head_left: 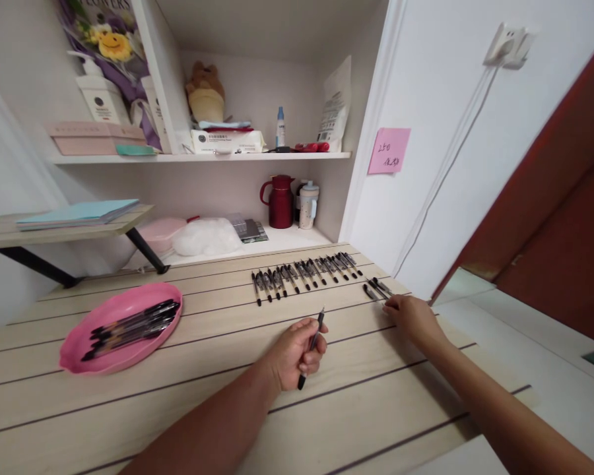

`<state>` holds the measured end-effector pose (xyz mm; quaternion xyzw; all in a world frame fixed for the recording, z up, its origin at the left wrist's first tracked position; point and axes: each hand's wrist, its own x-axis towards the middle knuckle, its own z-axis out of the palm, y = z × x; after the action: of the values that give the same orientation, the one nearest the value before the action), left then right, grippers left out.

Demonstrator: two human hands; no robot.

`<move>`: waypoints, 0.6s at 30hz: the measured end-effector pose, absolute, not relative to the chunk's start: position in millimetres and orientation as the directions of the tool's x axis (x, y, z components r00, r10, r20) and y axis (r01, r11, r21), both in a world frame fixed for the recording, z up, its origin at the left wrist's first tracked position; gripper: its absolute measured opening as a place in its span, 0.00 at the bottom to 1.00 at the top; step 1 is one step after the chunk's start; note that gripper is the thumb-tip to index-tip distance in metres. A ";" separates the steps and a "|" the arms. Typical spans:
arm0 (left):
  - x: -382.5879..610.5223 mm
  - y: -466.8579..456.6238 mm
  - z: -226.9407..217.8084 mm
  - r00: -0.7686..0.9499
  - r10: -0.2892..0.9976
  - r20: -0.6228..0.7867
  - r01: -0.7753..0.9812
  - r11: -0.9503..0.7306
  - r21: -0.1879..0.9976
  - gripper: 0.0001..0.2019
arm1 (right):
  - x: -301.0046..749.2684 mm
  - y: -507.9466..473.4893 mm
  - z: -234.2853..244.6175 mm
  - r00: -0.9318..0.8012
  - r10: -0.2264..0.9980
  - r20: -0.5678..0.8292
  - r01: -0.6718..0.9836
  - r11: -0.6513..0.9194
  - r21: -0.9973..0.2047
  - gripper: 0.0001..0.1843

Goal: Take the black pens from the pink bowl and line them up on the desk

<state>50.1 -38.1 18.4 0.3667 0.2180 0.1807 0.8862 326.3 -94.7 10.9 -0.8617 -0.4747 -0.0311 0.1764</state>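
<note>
The table is pale wood crossed by dark lines. Behind it stands a white shelf unit. Its upper level bears a pump bottle, a pink box, a plush toy, a white pack, a small blue-capped bottle and a white bag. Below, a red jug stands just beside a pale mug, with a white bundle farther left. A low stand at the table's left carries blue paper. On the right, a pink note sticks to the wall, and a cord hangs from a socket.

A pink tray on the left of the table holds a heap of pens. Near the table's back edge lies a row of pens, side by side, dark ends toward the person.

The left hand is closed around one pen, held slanted above the table, tip up and dark end down. The right hand has its fingers drawn close together at a few dark pieces just right of the row; whether it grips one I cannot tell.
</note>
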 end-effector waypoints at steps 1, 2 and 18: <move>50.1 -38.2 18.1 0.841 0.480 -0.251 -0.159 0.662 0.732 0.11 | 324.1 -93.2 11.3 0.543 0.811 0.216 0.837 -0.506 -0.207 0.11; 50.0 -38.3 17.9 0.842 0.478 -0.251 -0.156 0.659 0.735 0.11 | 322.3 -91.9 11.4 0.546 0.812 0.206 0.838 -0.522 -0.161 0.12; 50.8 -38.2 16.8 0.852 0.455 -0.260 -0.122 0.655 0.746 0.12 | 319.3 -80.5 8.9 0.561 0.813 0.155 0.826 -0.562 -0.036 0.15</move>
<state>50.8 -38.2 16.8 0.3818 0.2179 0.1632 0.8832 319.3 -80.5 8.9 -0.8818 -0.4648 -0.0604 0.0522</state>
